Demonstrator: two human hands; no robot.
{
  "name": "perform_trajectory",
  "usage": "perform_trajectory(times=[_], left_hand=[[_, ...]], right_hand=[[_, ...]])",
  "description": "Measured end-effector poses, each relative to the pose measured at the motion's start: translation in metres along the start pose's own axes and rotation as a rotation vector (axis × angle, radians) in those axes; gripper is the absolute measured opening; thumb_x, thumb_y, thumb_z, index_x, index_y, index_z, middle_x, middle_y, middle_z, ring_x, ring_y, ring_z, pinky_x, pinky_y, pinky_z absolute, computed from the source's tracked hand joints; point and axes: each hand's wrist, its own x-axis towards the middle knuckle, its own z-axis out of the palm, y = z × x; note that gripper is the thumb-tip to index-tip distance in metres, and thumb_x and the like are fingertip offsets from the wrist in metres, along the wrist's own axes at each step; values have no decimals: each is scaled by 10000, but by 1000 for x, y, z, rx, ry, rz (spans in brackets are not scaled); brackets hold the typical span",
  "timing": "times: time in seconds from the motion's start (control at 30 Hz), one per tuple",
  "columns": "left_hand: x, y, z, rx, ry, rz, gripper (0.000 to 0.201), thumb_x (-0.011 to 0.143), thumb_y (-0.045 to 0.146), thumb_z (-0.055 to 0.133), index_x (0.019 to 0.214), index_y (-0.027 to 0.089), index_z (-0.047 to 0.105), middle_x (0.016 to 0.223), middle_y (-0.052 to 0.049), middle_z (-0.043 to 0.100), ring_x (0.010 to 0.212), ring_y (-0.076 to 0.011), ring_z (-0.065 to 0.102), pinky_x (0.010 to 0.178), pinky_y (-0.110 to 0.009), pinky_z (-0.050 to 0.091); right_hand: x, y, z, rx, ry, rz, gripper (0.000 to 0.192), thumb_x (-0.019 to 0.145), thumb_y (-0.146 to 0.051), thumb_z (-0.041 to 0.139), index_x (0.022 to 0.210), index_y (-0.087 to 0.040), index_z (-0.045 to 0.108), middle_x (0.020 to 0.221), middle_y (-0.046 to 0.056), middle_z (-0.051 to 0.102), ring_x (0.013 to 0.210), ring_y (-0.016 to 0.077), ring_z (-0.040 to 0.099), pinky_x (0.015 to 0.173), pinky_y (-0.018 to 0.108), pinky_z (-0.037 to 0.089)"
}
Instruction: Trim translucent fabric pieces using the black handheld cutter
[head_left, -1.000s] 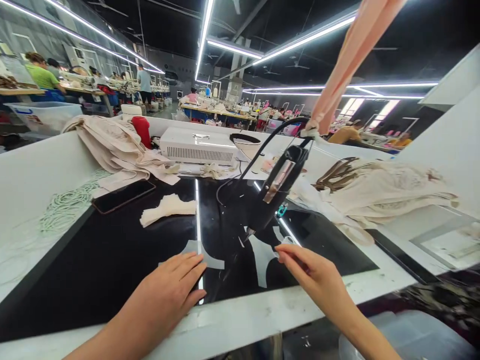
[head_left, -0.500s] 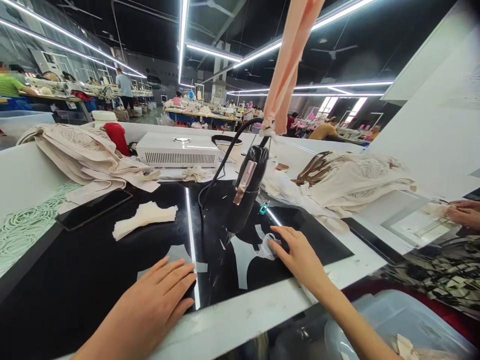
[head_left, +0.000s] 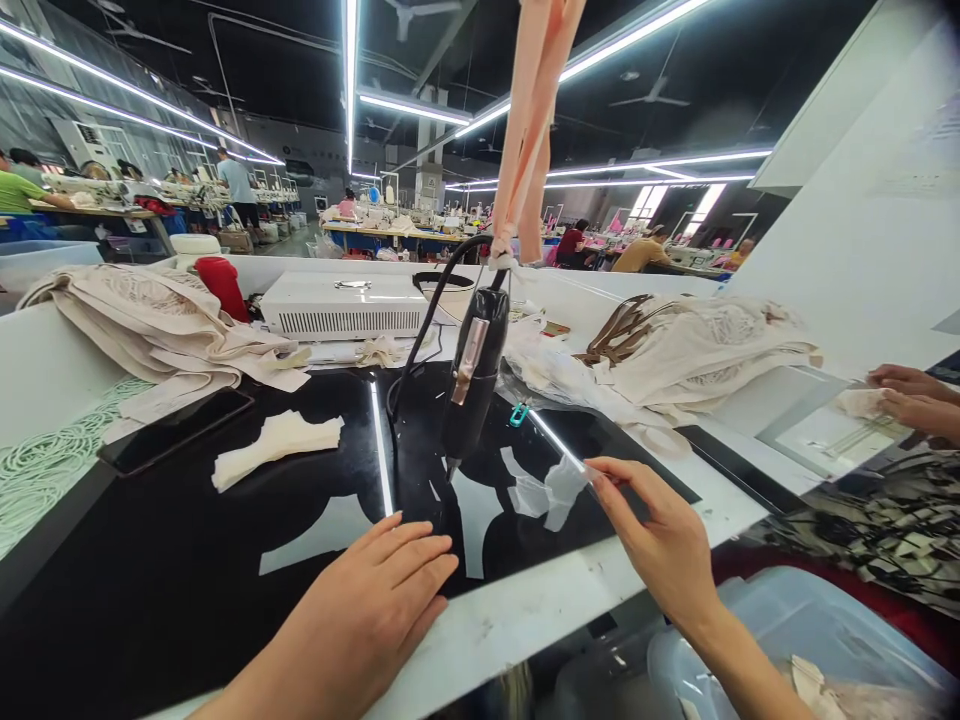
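Since a moment ago our right hand (head_left: 664, 545) has lifted a thin translucent film piece (head_left: 559, 487) off the black worktop (head_left: 187, 560), pinching it at lower centre-right. Our left hand (head_left: 375, 610) lies flat, fingers spread, low in the frame. Behind hangs the black handheld tool (head_left: 471, 385); farther back sits a white box (head_left: 345, 305).

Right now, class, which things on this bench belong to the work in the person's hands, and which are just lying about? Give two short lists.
In hand:
right hand pinching a thin translucent piece
left hand flat on the black worktop
hanging black tool just above

Lying about:
phone
folded cream scrap
white box
cream garment pile
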Motion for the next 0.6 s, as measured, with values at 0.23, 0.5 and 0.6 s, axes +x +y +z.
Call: perform_trajectory(times=[0.23,0.5,0.6], left_hand=[[51,13,30,-191,-148,-37,353,1133,114,502,1425,135,699,1422,-122,790,1371,-307,735,1238,-537,578],[86,25,18,-726,-218,-449,519,1021,345,788,1518,258,666,1571,-85,690,1469,-310,626,1275,-490,469],[88,28,13,-932,-292,-617,332,937,412,846,1235,271,801,1309,-31,788,1255,-288,700,1109,-401,505]], right_hand=[[-7,-20,-7,64,0,-82,147,1077,-244,664,1091,-297,801,962,35,829,869,229,780,808,338,622],[-11,-39,-25,171,-141,-308,327,1048,-122,681,1179,-357,866,1084,48,799,980,194,791,800,273,647],[-12,-45,-22,209,-178,-348,363,1075,-136,655,1196,-393,881,1125,60,797,1033,202,794,850,302,667]])
